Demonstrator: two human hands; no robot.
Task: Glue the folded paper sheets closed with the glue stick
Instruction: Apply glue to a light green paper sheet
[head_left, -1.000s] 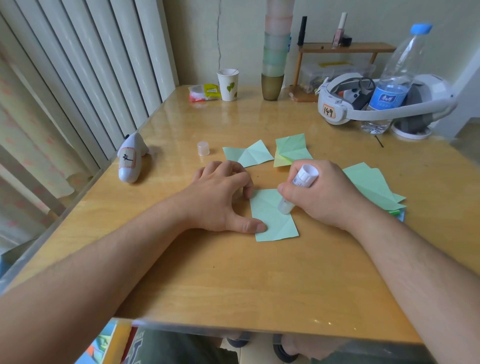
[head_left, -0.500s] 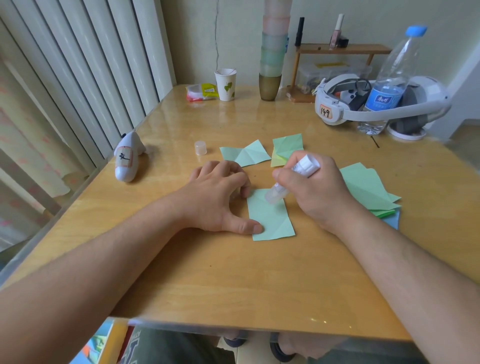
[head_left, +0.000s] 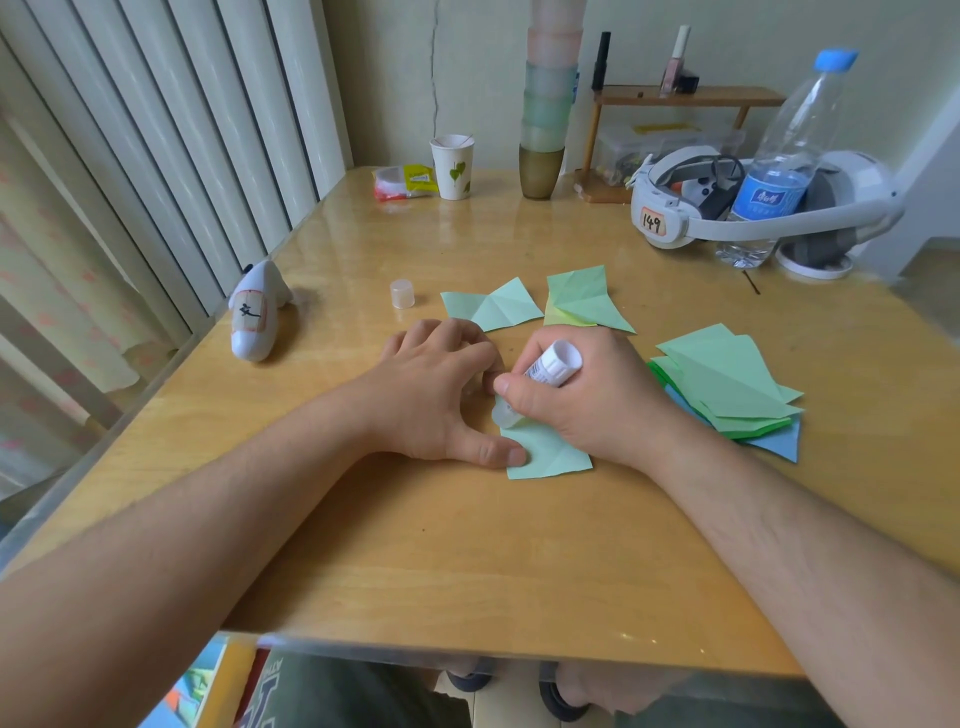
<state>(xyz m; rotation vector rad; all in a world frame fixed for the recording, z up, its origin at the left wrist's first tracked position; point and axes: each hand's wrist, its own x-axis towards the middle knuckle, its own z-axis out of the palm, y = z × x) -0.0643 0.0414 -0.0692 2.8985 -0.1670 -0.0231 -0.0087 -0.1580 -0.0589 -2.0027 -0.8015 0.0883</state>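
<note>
Glue stick (head_left: 551, 364) is held tilted in the right hand's (head_left: 587, 395) closed grip, its tip on the folded sheet (head_left: 550, 452), which is pinned to the tabletop (head_left: 467, 561) by the left hand's (head_left: 436, 395) thumb.

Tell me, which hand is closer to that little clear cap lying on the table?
Left. The left hand lies just in front of the cap, pressing the green sheet. The right hand, gripping the glue stick, sits farther right.

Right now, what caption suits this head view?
Right hand rubs a glue stick on green folded paper pinned by the left hand.
</note>
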